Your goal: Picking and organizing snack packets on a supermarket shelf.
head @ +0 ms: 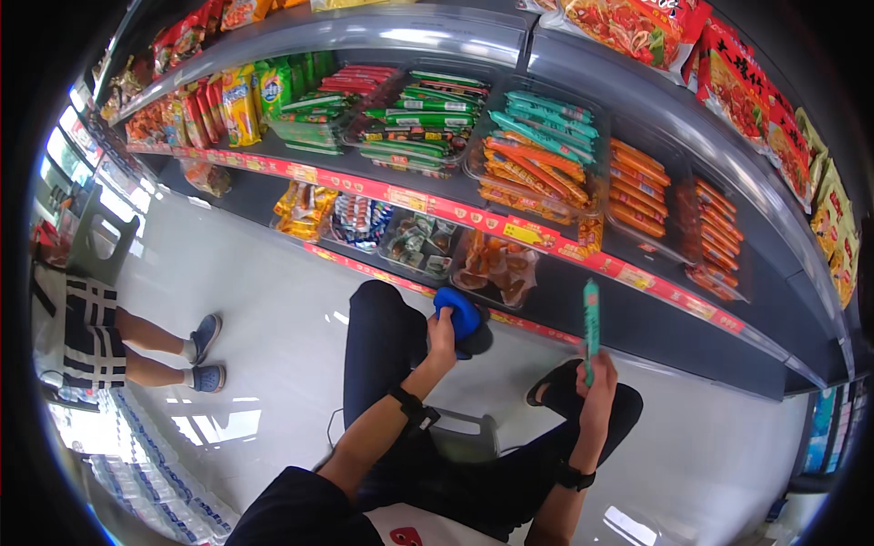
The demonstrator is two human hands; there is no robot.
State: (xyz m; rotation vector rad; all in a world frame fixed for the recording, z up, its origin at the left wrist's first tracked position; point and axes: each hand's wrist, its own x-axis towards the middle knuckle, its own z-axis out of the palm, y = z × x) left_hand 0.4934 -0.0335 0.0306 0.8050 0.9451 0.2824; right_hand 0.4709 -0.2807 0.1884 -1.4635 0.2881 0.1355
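My left hand (442, 336) grips a bunched blue cloth (459, 312) above my left knee. In my right hand (600, 382) is a teal-wrapped sausage stick (591, 310), held near its lower end and pointing up toward the shelf. Before me, a clear plastic bin (478, 184) holds similar teal sausage sticks (546, 123) above orange-wrapped ones (532, 170). To its left, another clear bin (437, 164) carries green and dark-wrapped sticks (430, 112). Orange sticks (635, 188) fill a bin on the right, with a further row of orange sticks (717, 235) beside them.
A red price-label strip (471, 215) runs along the shelf edge. Packaged snacks in small bins (416, 242) line the bottom shelf. Noodle packets (737, 82) stand above, behind a clear curved shelf guard (437, 27). A person's legs (153, 348) are at left, near packs of bottles (150, 491).
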